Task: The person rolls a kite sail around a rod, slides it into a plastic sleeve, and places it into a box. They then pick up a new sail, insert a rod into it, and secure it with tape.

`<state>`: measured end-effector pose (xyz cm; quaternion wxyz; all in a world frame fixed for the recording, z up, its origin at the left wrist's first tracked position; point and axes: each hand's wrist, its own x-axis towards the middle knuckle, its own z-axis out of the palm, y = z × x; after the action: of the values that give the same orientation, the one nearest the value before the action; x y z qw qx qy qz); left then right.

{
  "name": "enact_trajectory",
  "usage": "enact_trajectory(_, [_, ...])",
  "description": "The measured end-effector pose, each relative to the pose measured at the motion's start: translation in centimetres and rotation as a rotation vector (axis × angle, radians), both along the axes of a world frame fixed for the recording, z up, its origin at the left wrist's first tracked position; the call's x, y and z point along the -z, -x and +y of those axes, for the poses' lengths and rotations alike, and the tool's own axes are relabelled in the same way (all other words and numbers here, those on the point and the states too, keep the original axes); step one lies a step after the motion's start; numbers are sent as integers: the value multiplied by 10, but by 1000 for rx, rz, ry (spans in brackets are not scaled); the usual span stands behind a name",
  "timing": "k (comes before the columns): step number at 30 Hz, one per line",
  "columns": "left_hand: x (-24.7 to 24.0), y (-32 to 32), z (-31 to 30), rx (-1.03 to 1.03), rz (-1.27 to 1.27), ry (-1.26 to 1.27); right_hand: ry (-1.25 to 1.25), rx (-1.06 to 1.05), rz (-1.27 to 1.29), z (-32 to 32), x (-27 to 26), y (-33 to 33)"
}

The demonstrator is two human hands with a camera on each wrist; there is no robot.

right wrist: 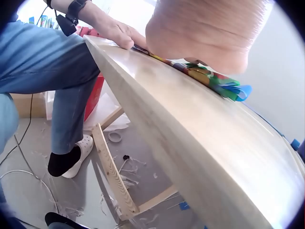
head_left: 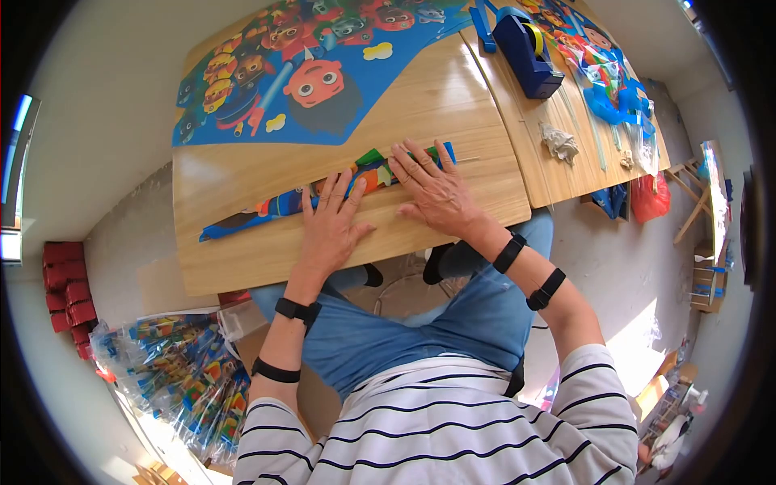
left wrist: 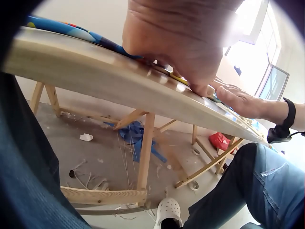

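A long folded strip of colourful cartoon-printed plastic (head_left: 267,206) lies across the near part of the wooden table (head_left: 242,259). My left hand (head_left: 330,220) lies flat on it with straight fingers, pressing near its middle. My right hand (head_left: 427,187) presses flat on the strip's right end, fingers spread. In the left wrist view the left palm (left wrist: 181,38) bears down on the table top, with the right hand (left wrist: 238,100) beyond it. In the right wrist view the right palm (right wrist: 205,33) rests over the strip's green and blue end (right wrist: 228,88).
A large cartoon-printed sheet (head_left: 307,73) covers the far side of the table. A blue tape dispenser (head_left: 525,52), crumpled paper (head_left: 559,141) and more plastic pieces (head_left: 614,89) sit at the right. Packed bundles (head_left: 182,376) lie on the floor at left.
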<state>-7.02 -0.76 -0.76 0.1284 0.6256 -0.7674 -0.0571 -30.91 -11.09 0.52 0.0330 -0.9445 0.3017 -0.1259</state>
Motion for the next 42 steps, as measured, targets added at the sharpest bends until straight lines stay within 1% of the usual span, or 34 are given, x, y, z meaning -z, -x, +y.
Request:
enact_trajectory(1, [0, 0, 0, 4, 6, 2, -15, -26, 12, -1, 2, -1])
enact_trajectory(4, [0, -1, 1, 8, 14, 12, 29, 70, -25, -10, 20, 1])
enact_trajectory(5, [0, -1, 1, 6, 16, 1, 22, 71, -31, -11, 25, 3])
enact_trajectory(7, [-2, -1, 0, 2, 16, -17, 13, 73, -46, -13, 24, 1])
enact_trajectory(10, [-4, -1, -1, 2, 21, -28, 19, 139, -35, -9, 12, -6])
enact_trajectory(13, [-5, 2, 0, -12, 27, -23, 88, 5, -4, 4, -11, -20])
enact_trajectory(15, [-1, 0, 0, -7, 9, -31, 31, -16, -44, 13, 6, -27])
enact_trajectory(19, [-11, -1, -4, -8, 11, -27, -18, -10, -104, 12, 23, -31])
enact_trajectory(22, [-10, -8, -27, -59, 216, 107, -64, 4, -135, 13, 24, -32])
enact_trajectory(25, [-7, -6, -70, -171, 221, 186, -15, 1, -125, 13, 22, -32])
enact_trajectory(28, [2, 3, -103, -216, 243, 127, -35, 4, -145, 13, 23, -32])
enact_trajectory(30, [6, 5, -113, -215, 250, 57, -46, 12, -171, 14, 23, -31])
enact_trajectory(34, [8, 7, -115, -220, 301, 2, -53, 13, -223, 15, 28, -31])
enact_trajectory(37, [9, 10, -109, -197, 392, 18, -47, 18, -235, 15, 30, -32])
enact_trajectory(40, [7, 16, -94, -126, 341, 138, -48, 22, -258, 15, 27, -32])
enact_trajectory(42, [5, 22, -86, -115, 302, 219, -78, 31, -235, 15, 26, -31])
